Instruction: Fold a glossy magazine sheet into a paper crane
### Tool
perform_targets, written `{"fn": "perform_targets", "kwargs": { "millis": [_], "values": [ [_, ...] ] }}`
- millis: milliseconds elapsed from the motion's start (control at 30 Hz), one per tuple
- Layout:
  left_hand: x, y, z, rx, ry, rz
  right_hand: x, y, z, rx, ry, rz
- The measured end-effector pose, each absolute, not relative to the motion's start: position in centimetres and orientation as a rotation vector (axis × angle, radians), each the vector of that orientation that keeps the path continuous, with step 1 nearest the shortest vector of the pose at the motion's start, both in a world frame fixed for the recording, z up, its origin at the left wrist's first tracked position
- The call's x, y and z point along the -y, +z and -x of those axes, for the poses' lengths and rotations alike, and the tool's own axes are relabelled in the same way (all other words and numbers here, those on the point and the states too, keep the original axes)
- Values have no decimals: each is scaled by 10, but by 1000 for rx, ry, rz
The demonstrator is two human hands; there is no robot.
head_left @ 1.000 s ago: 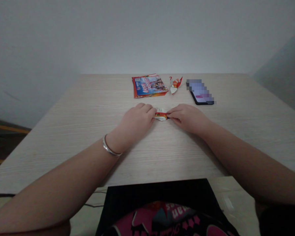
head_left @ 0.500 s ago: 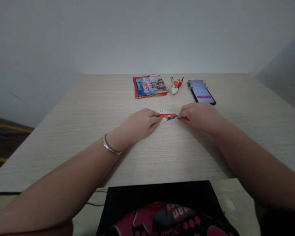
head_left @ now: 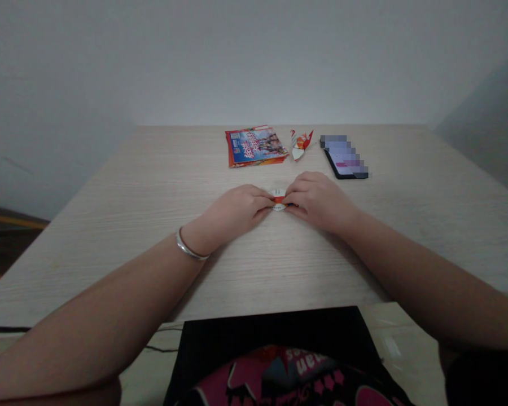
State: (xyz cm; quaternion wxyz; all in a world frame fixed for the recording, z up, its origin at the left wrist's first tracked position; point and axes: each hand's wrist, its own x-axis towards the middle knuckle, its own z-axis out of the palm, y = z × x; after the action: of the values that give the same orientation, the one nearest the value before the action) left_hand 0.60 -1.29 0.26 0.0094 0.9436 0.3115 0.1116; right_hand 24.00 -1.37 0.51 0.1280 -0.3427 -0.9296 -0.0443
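Observation:
A small folded piece of printed paper [head_left: 279,200], white with orange and red, lies low over the table between my two hands. My left hand [head_left: 241,210], with a silver bangle on its wrist, pinches the paper's left end. At its right end, the fingers of my right hand [head_left: 317,200] are closed on the paper, hiding most of that side. Only a short middle strip of the paper shows between the fingertips.
Behind my hands lies a stack of colourful printed sheets [head_left: 256,148]. Beside it stands a folded paper crane [head_left: 300,145], red and white. A phone [head_left: 345,159] with its screen lit lies to the right on the pale wooden table [head_left: 152,169]. A wall rises behind.
My right hand has slid left along the folded paper, from its tip toward my left hand, and covers more of it. My left hand keeps its pinch.

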Motion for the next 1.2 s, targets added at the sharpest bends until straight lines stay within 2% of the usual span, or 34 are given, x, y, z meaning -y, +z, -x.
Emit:
{"fn": "perform_targets", "kwargs": {
  "millis": [500, 1200],
  "values": [
    [15, 0, -7, -1061, 265, -2992, 21, 9, -228, 2857, -99, 1219],
    [14, -6, -7, -1078, 364, -2992, 21, 5, -224, 2668, 151, 1151]
  ]
}}
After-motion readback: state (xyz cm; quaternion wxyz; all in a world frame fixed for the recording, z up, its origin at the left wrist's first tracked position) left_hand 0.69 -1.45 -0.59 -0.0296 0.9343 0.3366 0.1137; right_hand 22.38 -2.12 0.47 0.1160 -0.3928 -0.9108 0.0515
